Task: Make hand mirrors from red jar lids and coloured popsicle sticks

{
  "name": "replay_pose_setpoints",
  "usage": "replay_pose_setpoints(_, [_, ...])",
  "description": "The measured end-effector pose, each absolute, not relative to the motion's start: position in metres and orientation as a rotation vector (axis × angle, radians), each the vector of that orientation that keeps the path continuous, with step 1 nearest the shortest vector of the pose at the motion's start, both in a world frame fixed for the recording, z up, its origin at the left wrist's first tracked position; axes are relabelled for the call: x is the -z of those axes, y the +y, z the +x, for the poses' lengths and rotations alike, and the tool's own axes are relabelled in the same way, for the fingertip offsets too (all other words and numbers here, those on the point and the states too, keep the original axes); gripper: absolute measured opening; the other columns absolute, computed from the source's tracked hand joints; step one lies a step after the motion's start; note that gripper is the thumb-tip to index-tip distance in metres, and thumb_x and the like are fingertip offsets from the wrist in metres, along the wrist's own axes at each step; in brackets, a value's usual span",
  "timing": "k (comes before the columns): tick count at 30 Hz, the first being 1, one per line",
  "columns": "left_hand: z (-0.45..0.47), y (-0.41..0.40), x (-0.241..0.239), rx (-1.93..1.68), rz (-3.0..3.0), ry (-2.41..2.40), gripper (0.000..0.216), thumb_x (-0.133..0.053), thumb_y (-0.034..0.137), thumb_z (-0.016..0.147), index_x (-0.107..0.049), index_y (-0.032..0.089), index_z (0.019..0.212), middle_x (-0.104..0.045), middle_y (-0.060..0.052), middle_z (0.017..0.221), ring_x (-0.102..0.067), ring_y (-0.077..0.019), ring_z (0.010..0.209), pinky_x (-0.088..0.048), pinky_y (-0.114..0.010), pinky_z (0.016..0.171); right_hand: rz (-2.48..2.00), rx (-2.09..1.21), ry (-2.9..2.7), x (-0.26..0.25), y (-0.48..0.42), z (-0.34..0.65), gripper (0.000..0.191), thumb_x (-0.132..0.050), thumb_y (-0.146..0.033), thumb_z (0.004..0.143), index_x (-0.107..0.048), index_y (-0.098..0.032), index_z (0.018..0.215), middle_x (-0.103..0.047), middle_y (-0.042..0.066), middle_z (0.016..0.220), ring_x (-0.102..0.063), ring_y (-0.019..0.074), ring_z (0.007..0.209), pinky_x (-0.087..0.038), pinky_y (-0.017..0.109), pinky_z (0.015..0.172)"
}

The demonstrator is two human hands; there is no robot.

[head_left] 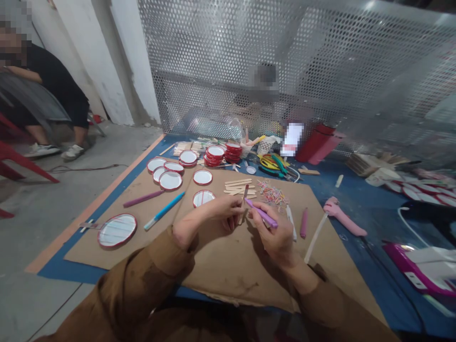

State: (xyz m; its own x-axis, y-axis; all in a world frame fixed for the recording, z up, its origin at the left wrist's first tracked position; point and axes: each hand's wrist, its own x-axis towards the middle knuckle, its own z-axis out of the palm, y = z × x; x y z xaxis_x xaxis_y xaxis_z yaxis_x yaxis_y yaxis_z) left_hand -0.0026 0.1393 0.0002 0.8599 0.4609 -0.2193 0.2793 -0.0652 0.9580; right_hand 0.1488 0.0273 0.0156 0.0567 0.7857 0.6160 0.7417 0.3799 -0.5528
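My left hand is closed on a craft stick, held upright, its upper end dark red. A purple marker sits between the fingers of my right hand, its tip close to the stick; I cannot tell if they touch. Both hands are above the brown cardboard. Just beyond them lie several bare craft sticks and a pile of small coloured pieces. A red-rimmed round lid with stripes across it lies by my left wrist.
Red-rimmed white lids lie back left. A striped lid with a stick lies left, near a blue marker. Right are a pink glue gun and a magenta power strip. Pliers and a phone are behind. A person sits far left.
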Motion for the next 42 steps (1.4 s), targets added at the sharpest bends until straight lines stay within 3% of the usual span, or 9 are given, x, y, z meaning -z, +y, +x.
replay_pose_setpoints(22, [-0.0043, 0.1396, 0.0003, -0.182, 1.628, 0.555, 0.016, -0.054, 0.030, 0.087, -0.051, 0.017, 0.078, -0.062, 0.001, 0.061, -0.061, -0.0116, 0.046, -0.049, -0.021, 0.045, -1.401, -0.111, -1.627, -0.0152, 0.0263, 0.1487, 0.021, -0.054, -0.032, 0.092, -0.069, -0.018, 0.098, -0.075, 0.006, 0.085, -0.071, 0.0184, 0.074, -0.056, 0.028, 0.071])
replay_pose_setpoints(42, [-0.0043, 0.1387, -0.0020, -0.180, 1.626, 0.568, 0.014, -0.053, 0.025, 0.088, -0.052, 0.017, 0.077, -0.060, 0.003, 0.057, -0.060, -0.0102, 0.045, -0.048, -0.018, 0.045, -1.411, -0.077, -1.623, -0.0161, 0.0260, 0.1484, 0.020, -0.055, -0.032, 0.092, -0.069, -0.019, 0.098, -0.075, 0.005, 0.083, -0.071, 0.0186, 0.072, -0.056, 0.029, 0.070])
